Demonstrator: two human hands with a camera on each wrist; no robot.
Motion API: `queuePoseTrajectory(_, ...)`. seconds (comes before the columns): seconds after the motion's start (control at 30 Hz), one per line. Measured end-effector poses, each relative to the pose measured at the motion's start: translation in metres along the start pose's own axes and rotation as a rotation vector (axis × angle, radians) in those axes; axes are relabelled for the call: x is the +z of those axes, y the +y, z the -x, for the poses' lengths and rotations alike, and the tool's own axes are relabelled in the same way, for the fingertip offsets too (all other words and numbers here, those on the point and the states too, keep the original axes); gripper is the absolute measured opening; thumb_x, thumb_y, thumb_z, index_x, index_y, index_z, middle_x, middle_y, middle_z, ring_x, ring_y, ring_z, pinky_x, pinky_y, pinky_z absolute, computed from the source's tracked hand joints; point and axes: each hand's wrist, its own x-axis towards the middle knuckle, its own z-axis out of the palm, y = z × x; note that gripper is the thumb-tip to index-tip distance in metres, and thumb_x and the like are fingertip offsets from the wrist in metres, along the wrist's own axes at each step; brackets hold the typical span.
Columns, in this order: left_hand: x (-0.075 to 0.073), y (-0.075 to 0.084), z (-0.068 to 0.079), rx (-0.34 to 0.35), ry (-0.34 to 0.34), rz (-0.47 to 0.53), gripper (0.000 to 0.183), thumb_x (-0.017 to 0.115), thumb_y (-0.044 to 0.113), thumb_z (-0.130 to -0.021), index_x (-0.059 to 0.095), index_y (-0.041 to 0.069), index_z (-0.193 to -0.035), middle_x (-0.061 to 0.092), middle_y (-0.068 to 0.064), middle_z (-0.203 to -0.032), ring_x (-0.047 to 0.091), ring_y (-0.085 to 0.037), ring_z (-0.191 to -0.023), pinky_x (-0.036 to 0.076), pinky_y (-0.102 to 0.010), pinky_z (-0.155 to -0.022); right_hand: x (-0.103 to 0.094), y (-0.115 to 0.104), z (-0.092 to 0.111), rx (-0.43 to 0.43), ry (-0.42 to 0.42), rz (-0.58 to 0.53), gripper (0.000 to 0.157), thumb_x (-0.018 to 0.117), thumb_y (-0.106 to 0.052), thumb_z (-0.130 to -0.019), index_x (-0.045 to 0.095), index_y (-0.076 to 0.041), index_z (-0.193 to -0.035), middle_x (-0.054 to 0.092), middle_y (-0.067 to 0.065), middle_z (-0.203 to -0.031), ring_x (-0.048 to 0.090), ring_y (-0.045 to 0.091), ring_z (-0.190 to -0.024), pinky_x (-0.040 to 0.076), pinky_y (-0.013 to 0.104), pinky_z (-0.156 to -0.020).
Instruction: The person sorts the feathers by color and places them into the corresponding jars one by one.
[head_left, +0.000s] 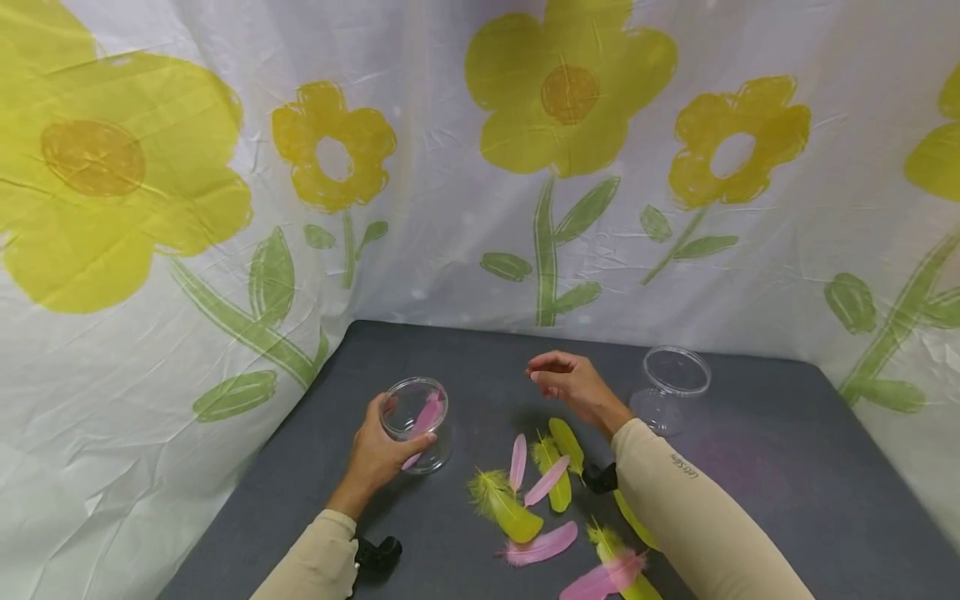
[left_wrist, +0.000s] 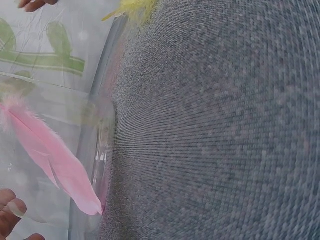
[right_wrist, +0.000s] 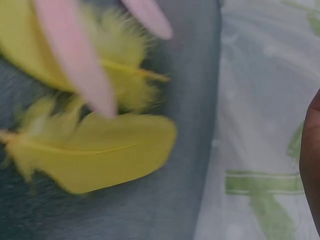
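Observation:
My left hand [head_left: 381, 448] grips a clear plastic jar [head_left: 438, 454] at the left of the dark table, fingers and thumb round its side. Inside the jar leans a single pink feather [left_wrist: 55, 155], which shows large through the wall in the left wrist view. My right hand [head_left: 576, 388] hangs in the air beyond the loose feathers, its fingers loosely bent and nothing visible in them. Yellow feathers [right_wrist: 110, 150] and pink feathers [head_left: 542, 546] lie scattered on the table, nearer than the right hand and partly under the right forearm.
A second clear jar [head_left: 658, 413] stands at the back right, beyond the right forearm. The grey table [head_left: 465, 350] ends at a white curtain [head_left: 442, 208] with yellow flowers, which hangs behind it and along the sides.

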Motion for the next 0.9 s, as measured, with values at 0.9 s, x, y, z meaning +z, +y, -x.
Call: queuePoseTrajectory(0.9,0.001,0.0,0.001,0.031,0.014,-0.008,0.102,0.09,0.031,-0.067,0.03,0.001,-0.144,0.045,-0.02,-0.141,0.04,-0.035,-0.13,0.031,-0.054,-0.104,-0.005,0.046,0.006,0.295,-0.063,0.371,0.027,0.071,-0.004,-0.086,0.065,0.009,-0.108,0.065,0.012,-0.09,0.056,0.022,-0.068,0.05,0.035,-0.062)
